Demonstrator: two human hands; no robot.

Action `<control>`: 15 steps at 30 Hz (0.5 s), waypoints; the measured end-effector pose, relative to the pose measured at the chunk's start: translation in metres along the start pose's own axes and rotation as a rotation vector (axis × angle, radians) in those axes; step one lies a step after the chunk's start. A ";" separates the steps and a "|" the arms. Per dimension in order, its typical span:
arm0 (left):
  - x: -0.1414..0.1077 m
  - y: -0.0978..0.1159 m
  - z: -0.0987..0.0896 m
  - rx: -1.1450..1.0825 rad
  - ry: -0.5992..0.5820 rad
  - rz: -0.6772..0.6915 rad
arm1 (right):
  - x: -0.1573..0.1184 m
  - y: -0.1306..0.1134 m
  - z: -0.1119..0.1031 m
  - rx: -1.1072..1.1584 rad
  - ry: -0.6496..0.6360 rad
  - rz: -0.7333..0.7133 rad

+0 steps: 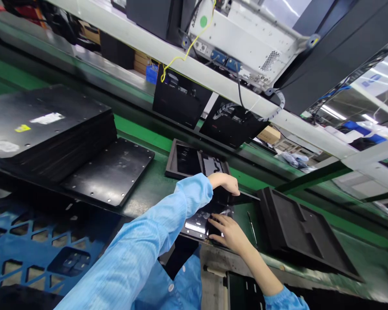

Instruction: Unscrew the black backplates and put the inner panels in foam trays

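My left hand (226,183) reaches across the middle of the bench with its fingers curled downward. What they grip, if anything, is hidden beneath the hand. Closer to the bench's front edge, my right hand (228,232) lies with fingers spread on a glossy black panel (197,227). Part of that panel is covered by my hands and left sleeve. Just behind my left hand sits a black foam tray (172,162) holding a dark glossy piece (188,160) and a part with a grey-white face (212,165). A thin metal tool (252,228) lies to the right of my right hand.
Black foam trays (297,228) are stacked on the right. To the left stand a pile of black plates (48,118) and a single plate (111,172). A blue crate (35,245) is below the bench. Overhead, a shelf (142,43) carries equipment and a hanging yellow cable (189,49).
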State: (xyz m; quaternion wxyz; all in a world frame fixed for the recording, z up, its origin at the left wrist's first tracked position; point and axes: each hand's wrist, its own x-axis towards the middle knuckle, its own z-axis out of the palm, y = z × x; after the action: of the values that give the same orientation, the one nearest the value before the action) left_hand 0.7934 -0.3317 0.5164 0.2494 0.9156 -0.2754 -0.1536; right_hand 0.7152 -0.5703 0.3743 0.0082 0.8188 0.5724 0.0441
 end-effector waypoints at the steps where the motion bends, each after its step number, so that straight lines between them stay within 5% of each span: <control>1: 0.000 0.000 0.000 -0.002 0.000 0.004 | 0.001 -0.003 -0.002 -0.029 0.005 -0.054; 6: -0.002 0.000 -0.003 -0.020 0.003 0.018 | -0.001 -0.012 -0.016 -0.151 0.118 -0.209; 15: -0.004 0.002 -0.007 -0.037 0.011 0.002 | -0.014 0.016 -0.106 0.161 0.250 0.363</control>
State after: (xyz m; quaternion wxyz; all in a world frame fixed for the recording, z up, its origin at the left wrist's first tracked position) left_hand 0.7929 -0.3280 0.5237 0.2680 0.9113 -0.2722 -0.1535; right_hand 0.7165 -0.5930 0.4796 -0.1364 0.8944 0.4139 0.1002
